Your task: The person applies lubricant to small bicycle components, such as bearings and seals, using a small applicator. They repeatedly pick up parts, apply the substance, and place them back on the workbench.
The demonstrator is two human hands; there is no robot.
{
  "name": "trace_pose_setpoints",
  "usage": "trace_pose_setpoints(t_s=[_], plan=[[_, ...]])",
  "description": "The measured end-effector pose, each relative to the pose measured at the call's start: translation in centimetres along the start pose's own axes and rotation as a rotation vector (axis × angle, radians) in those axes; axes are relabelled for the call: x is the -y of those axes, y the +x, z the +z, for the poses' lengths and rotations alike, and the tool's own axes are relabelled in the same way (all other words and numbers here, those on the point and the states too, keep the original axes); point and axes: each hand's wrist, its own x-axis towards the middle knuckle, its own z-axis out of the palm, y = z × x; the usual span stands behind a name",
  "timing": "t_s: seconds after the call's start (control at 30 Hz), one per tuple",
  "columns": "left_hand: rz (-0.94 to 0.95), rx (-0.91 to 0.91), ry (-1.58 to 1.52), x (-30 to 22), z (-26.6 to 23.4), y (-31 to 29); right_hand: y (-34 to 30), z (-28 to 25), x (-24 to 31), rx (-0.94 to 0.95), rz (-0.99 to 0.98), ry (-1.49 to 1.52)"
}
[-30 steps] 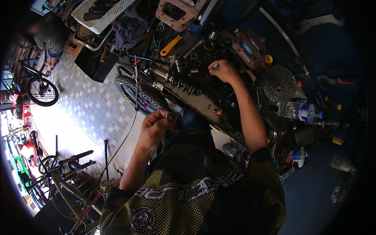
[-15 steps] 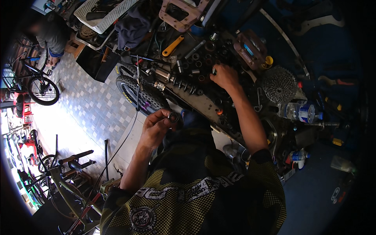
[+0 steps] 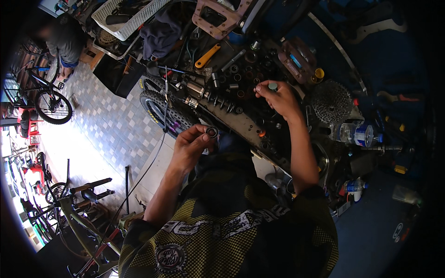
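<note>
Pinched in the fingers of my left hand (image 3: 189, 147) is a small round bearing (image 3: 212, 132), its open face turned upward, in front of my body. My right hand (image 3: 281, 99) is over the bench, closed around a slim object with a pale grey-green round end (image 3: 272, 86); the rest of it is mostly hidden by my fingers, so its kind is unclear. Beneath and left of that hand lie loose rings and sockets, among them a metal socket (image 3: 215, 79). A coil-spring shock absorber (image 3: 218, 100) lies between my two hands.
A yellow crank arm (image 3: 207, 56), a large cassette (image 3: 332, 102) and a water bottle (image 3: 356, 133) lie on the cluttered bench. A bicycle tyre (image 3: 162, 113) stands beside its edge. A white basket (image 3: 121, 28) is at the back. At far left, a person (image 3: 64, 42) is near a bicycle.
My right hand has risen a little from among the loose parts and moved right, with the grey-green-ended object now showing. My left hand still holds the bearing, slightly further right.
</note>
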Motion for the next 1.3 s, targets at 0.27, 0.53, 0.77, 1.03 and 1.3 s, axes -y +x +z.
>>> trace_pose_setpoints(t_s=[0.27,0.53,0.77,1.03,1.3], plan=[[0.005,-0.028,-0.023,-0.1,1.3,1.9,-4.5,2.2,5.2,0.124,-0.047,0.137],[0.044,-0.002,-0.01,-0.5,2.4,2.8,-6.1,5.4,6.7,0.286,-0.087,0.205],[0.076,0.021,-0.002,-0.7,2.0,2.8,-5.8,6.1,6.7,0.25,-0.177,0.058],[0.082,0.014,0.005,-0.6,1.9,2.6,-5.9,6.3,7.0,0.236,-0.194,-0.003],[0.083,0.003,0.012,-0.5,1.8,2.6,-6.0,6.3,6.7,0.275,-0.182,0.068]])
